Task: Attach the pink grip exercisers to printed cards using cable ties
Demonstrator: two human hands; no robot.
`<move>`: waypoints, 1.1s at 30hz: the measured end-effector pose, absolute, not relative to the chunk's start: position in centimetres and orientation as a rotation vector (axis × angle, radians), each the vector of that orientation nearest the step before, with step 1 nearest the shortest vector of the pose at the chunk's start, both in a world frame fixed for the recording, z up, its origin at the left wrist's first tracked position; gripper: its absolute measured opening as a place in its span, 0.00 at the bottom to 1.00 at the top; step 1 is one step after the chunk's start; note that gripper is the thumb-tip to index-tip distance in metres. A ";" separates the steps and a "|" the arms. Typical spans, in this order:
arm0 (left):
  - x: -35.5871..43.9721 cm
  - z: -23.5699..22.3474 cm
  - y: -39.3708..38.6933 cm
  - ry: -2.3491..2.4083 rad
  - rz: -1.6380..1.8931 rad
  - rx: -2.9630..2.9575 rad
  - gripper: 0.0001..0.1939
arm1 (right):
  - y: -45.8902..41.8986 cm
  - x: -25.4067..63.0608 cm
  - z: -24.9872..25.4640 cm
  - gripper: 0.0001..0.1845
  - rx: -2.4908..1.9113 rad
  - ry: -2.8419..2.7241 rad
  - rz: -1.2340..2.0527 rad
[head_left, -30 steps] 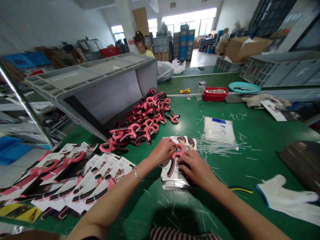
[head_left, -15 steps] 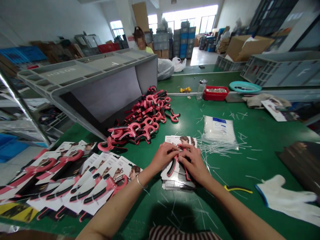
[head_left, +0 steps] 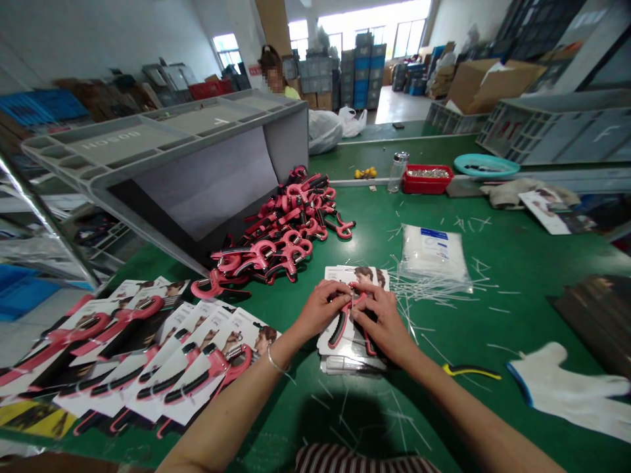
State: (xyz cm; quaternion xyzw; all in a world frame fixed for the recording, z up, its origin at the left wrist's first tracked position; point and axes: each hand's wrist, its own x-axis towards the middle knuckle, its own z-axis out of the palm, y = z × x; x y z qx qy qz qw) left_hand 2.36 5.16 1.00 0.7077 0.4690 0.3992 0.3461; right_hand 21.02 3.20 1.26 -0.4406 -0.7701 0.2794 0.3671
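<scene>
Both left hand [head_left: 321, 306] and right hand [head_left: 382, 320], equally near as I watch from afar, sit close together, pinched at the far end of a pink-and-black grip [head_left: 338, 327], which lies atop stacked cards [head_left: 351, 343], its long axis running roughly fore-and-aft.

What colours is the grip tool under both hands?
The grip tool is pink and black; head view.

Left grip [head_left: 321, 309], right grip [head_left: 383, 322], fingers [head_left: 340, 288] bent inward
</scene>
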 end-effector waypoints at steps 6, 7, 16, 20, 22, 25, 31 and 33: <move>2.3 1.0 5.1 1.213 1.047 1.890 0.04 | 3.3 21.0 1.1 0.07 -1.128 -1.968 0.742; 2.2 1.0 5.0 1.192 1.043 1.928 0.03 | 3.4 21.0 1.0 0.07 -1.128 -1.960 0.743; 1.5 3.2 5.1 1.213 0.962 2.015 0.07 | 3.7 20.4 0.3 0.05 -1.123 -1.977 0.684; 2.4 4.2 5.5 1.393 1.026 1.978 0.07 | 4.5 20.2 0.1 0.11 -1.144 -1.943 0.625; 2.9 4.2 4.9 1.370 1.050 2.026 0.07 | 5.2 20.0 0.0 0.12 -1.158 -1.910 0.608; 3.2 3.6 2.9 1.231 0.935 2.317 0.08 | 6.2 19.5 -0.1 0.11 -1.142 -1.896 0.607; 2.2 2.9 -0.5 1.155 0.672 2.659 0.09 | 6.1 19.4 0.5 0.09 -1.117 -1.946 0.618; 1.5 3.4 -1.1 1.426 0.722 2.549 0.13 | 5.2 20.2 1.4 0.06 -1.102 -1.997 0.593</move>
